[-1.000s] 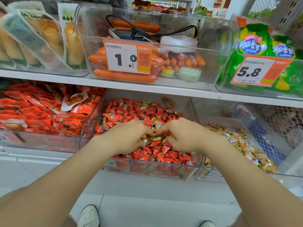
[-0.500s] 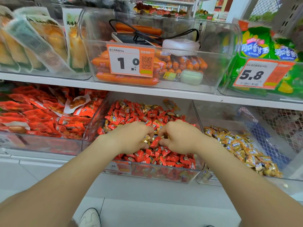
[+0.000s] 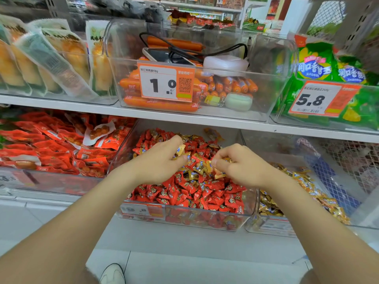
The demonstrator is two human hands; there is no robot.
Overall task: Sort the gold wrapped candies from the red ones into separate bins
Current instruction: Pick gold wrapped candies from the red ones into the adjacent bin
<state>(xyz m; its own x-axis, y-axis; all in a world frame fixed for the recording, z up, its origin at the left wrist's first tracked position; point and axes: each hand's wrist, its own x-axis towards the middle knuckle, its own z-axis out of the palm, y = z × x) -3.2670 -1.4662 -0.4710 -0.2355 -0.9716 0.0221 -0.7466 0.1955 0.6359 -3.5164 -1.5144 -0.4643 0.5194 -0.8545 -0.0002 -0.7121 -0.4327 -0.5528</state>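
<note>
A clear middle bin on the lower shelf holds a heap of red wrapped candies with several gold wrapped candies mixed in near its centre. My left hand hovers over the heap and pinches a gold candy between thumb and fingers. My right hand is close beside it, fingers curled round gold candies at the fingertips. A clear bin on the right holds a pile of gold candies.
A bin of red snack packets lies to the left. The upper shelf overhangs, with a sausage bin, price tags, a phone with cable and green bags. White shoes show on the floor.
Both hands have lifted slightly and drawn apart from the heap's centre. Gold candies now show at the fingertips of each hand.
</note>
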